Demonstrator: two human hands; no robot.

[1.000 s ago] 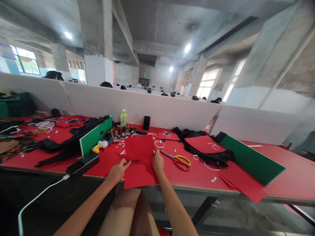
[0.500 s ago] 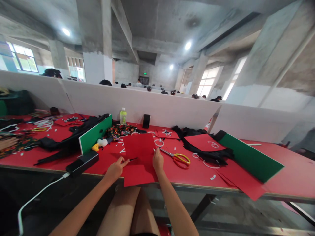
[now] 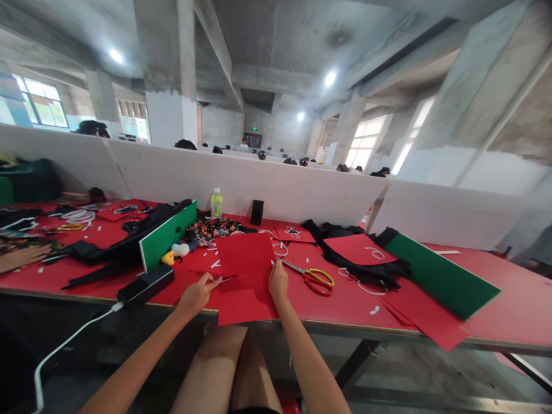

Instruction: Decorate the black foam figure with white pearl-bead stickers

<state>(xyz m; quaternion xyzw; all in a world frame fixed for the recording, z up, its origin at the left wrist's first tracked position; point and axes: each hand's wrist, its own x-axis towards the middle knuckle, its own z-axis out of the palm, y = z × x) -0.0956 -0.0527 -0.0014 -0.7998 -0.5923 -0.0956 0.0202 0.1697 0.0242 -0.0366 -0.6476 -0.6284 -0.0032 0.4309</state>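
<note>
A folded red paper sheet lies in front of me, its lower part reaching over the table's front edge. At its left side my left hand is closed on a thin dark pointed tool; its exact kind is too small to tell. The tool's tip lies over the paper. My right hand grips the sheet's right edge, with thumb and fingers closed. Just right of that hand rest scissors with red and yellow handles, blades toward the hand.
A green board stands at left beside a black power bank with a white cable. Another green board leans at right near red sheets. A bottle and phone stand by the partition. Someone's hand rests far left.
My left hand has drawn slightly left with the thin tool, whose tip has also shifted left across the paper. My right hand keeps its grip on the sheet.
</note>
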